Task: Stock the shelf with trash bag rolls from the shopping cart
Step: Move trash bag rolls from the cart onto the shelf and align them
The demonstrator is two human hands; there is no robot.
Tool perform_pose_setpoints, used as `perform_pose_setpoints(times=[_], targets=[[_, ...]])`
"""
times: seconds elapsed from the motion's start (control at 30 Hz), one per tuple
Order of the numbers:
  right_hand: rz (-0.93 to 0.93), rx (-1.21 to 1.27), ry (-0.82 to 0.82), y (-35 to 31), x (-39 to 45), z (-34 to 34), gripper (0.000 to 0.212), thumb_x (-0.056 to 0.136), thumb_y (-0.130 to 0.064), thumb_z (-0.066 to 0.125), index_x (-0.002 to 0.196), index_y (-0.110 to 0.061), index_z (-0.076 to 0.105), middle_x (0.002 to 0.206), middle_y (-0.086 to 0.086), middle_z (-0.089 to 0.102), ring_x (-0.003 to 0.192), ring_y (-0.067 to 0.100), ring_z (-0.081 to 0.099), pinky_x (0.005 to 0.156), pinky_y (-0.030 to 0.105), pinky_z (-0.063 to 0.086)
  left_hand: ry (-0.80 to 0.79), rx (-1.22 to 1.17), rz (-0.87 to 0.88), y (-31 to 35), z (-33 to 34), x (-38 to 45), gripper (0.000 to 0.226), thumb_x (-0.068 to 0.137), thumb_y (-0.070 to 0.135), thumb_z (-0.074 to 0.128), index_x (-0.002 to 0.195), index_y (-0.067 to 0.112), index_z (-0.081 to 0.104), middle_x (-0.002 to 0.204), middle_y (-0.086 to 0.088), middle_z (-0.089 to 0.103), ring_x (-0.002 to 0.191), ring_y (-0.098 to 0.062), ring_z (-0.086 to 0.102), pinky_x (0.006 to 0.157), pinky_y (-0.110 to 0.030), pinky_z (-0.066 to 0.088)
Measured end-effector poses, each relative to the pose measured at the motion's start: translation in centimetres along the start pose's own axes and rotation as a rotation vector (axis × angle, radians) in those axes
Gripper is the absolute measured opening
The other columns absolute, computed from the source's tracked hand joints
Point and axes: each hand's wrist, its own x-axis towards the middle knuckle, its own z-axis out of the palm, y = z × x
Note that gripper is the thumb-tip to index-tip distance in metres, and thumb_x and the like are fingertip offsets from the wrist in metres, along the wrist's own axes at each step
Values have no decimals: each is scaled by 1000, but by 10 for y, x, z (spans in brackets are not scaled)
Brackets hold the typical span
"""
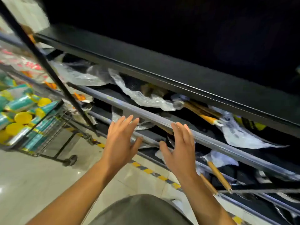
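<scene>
The shopping cart [53, 127] stands at the left, filled with several teal and yellow trash bag rolls [21, 111]. A dark, bare-looking shelf board [146, 62] runs across the upper middle. My left hand [121, 140] and my right hand [178, 150] are both raised in front of a lower grey shelf rail [203, 137], fingers spread and straight, holding nothing. Neither hand touches a roll.
Lower shelves hold pans and tools with wooden handles [219, 176] wrapped in bubble wrap [142, 93]. A black upright post [48, 69] stands between cart and shelves. Yellow-black floor tape [155, 174] runs along the shelf base on pale tiles.
</scene>
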Motion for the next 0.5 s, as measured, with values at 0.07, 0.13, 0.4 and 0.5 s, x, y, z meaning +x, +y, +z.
perform_pose_setpoints(times=[0.07,0.13,0.4,0.5], targets=[[-39,33,-123,-39,-2,32,74,89,-58,39,151,-18,42,159,0,34,151,22,21,122,48,24,31,18,-134,-47,-26,-34,54,86,41,57,135,20,54,135,0,55,124,-28,48,101,-56,41],[-116,62,-189,-78,-4,63,76,88,-59,38,151,-18,42,159,1,35,151,23,20,122,46,23,40,60,-257,-88,-47,-69,59,84,44,56,136,17,55,138,-4,55,128,-31,46,102,-52,40],[-368,114,-510,-212,-9,162,71,88,-46,53,152,-19,39,161,1,32,151,22,17,125,42,14,230,121,-567,-189,-107,-172,62,85,48,50,134,10,57,135,-14,59,123,-36,53,99,-48,43],[-454,85,-603,-251,-3,197,68,93,-41,60,154,-20,36,162,0,29,152,20,13,122,30,4,229,152,-699,-223,-119,-188,68,84,53,45,135,10,57,138,-17,57,125,-39,53,103,-52,41]])
